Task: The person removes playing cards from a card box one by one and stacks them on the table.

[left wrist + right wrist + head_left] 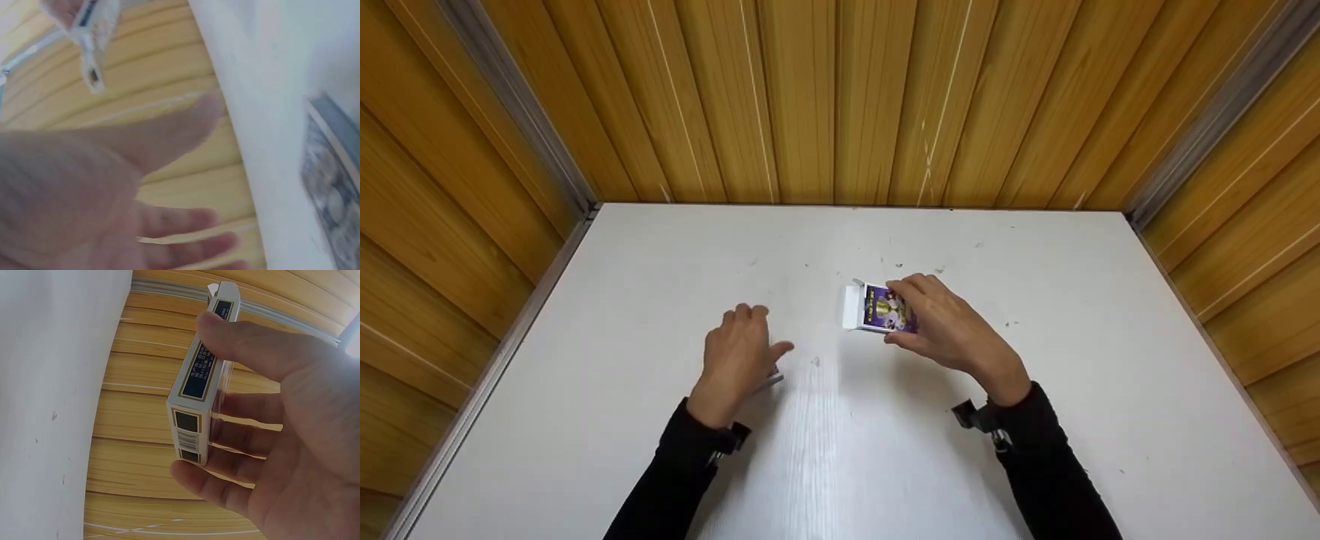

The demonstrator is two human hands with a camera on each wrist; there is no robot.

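Observation:
My right hand holds a small purple-and-white card box above the table, thumb on one narrow side and fingers on the other. Its white end flap stands out open towards the left. In the right wrist view the box's closed end shows a barcode. My left hand hovers over the table with thumb spread and fingers loosely bent, holding nothing. Below it lies a patterned block like a deck of cards, mostly hidden by the hand in the head view.
A white table with small dark scraps and marks lies under both hands. Wood-patterned panels close it in at the back and both sides, with grey metal posts in the corners.

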